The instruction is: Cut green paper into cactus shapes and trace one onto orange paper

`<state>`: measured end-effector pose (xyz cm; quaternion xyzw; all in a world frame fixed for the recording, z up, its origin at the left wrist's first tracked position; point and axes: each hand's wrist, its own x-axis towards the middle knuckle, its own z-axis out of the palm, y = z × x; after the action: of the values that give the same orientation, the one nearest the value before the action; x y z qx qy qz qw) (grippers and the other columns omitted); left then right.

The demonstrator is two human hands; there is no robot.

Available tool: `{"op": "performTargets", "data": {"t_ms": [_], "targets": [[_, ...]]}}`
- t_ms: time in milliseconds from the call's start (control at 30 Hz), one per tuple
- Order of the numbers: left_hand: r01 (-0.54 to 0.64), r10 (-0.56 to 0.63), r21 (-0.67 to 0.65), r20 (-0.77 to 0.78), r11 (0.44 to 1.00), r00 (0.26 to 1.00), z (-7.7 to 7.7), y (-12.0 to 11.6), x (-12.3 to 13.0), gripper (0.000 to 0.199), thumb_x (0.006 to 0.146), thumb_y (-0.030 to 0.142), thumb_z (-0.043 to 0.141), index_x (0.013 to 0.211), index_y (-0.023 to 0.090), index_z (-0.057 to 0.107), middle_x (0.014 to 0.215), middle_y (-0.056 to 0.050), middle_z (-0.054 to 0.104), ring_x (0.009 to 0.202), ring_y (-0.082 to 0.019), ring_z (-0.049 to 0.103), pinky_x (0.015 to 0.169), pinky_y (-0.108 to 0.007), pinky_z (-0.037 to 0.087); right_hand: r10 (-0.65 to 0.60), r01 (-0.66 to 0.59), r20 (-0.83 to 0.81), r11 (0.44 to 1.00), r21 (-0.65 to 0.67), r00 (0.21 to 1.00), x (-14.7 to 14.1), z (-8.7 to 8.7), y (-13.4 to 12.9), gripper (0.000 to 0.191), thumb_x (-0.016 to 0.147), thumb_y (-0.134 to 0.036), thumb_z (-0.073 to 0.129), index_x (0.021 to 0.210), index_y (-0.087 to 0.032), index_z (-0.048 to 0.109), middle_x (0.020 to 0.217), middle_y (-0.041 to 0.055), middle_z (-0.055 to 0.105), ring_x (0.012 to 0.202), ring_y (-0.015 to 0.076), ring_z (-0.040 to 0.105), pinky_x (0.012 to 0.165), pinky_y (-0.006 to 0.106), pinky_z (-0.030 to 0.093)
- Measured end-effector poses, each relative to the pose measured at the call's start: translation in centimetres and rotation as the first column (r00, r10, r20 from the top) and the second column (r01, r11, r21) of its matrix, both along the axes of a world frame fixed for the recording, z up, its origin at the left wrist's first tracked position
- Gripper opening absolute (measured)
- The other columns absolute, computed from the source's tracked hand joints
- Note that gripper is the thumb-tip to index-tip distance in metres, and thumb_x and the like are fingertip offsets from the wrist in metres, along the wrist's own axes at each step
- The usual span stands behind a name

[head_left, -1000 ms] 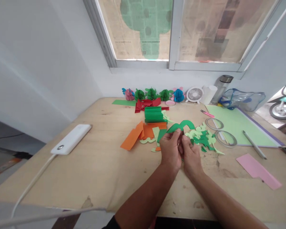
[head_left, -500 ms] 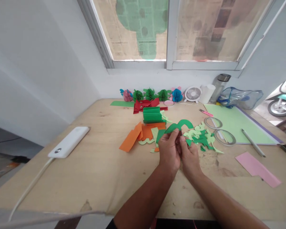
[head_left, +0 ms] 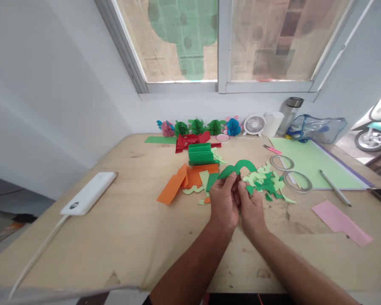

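My left hand (head_left: 222,202) is closed, its thumb and fingers pinching a dark green paper cutout (head_left: 246,164) with rounded, arch-like edges. Right beside it, my right hand (head_left: 252,208) is closed on the same paper, fingertips meeting those of the left. The fingers hide the paper's lower middle part. Light and dark green paper scraps (head_left: 268,184) lie just beyond my right hand. Past my left hand are folded orange paper (head_left: 173,186) and a pleated green paper stack (head_left: 199,153).
Red folded paper (head_left: 193,140) lies farther back, before a row of paper figures (head_left: 197,126) along the wall. A white fan (head_left: 254,125) and a bottle (head_left: 290,114) stand back right. Pink-handled snips (head_left: 273,149), tape rolls (head_left: 297,182) and a pen (head_left: 335,187) lie right; a power bank (head_left: 89,192) left.
The camera view has shifted slightly. Both hands stay together on the green paper cutout, with hardly any change in grip.
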<state>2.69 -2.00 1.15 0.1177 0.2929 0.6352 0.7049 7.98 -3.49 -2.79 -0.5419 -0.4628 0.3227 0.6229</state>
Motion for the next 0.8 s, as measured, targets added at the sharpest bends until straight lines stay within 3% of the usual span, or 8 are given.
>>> {"op": "performTargets", "data": {"t_ms": [100,533,800], "targets": [[-0.002,0.002,0.000,-0.011,1.000,1.000,-0.08,0.04,-0.01,0.022,0.057,0.023,0.081,0.066,0.014,0.063,0.060,0.002,0.062,0.050,-0.006,0.055,0.047,-0.016,0.040,0.004,-0.004,0.004,1.000,0.000,1.000,0.02,-0.04,0.00,0.044,0.086,-0.056,0.049,0.063,-0.020,0.054,0.050,-0.0030,0.042,0.054,0.0133,0.043,0.048,0.024,0.034],[-0.008,0.008,-0.017,0.001,1.000,1.000,0.03,0.07,-0.01,0.021,0.056,0.022,0.081,0.066,0.013,0.065,0.059,0.001,0.063,0.052,-0.006,0.057,0.050,-0.016,0.044,-0.002,0.001,-0.036,1.000,-0.024,0.999,-0.07,0.21,-0.04,0.043,0.084,-0.054,0.053,0.058,-0.021,0.042,0.052,-0.0047,0.037,0.053,0.0117,0.038,0.047,0.024,0.031],[-0.010,0.010,-0.002,0.021,1.000,1.000,-0.05,0.11,0.08,0.020,0.055,0.021,0.081,0.065,0.013,0.065,0.061,0.001,0.065,0.054,-0.007,0.059,0.054,-0.017,0.047,-0.013,0.011,-0.053,0.999,-0.037,0.998,-0.21,0.57,-0.14,0.045,0.082,-0.056,0.054,0.057,-0.021,0.044,0.050,-0.0042,0.037,0.052,0.0122,0.038,0.046,0.024,0.030]]}}
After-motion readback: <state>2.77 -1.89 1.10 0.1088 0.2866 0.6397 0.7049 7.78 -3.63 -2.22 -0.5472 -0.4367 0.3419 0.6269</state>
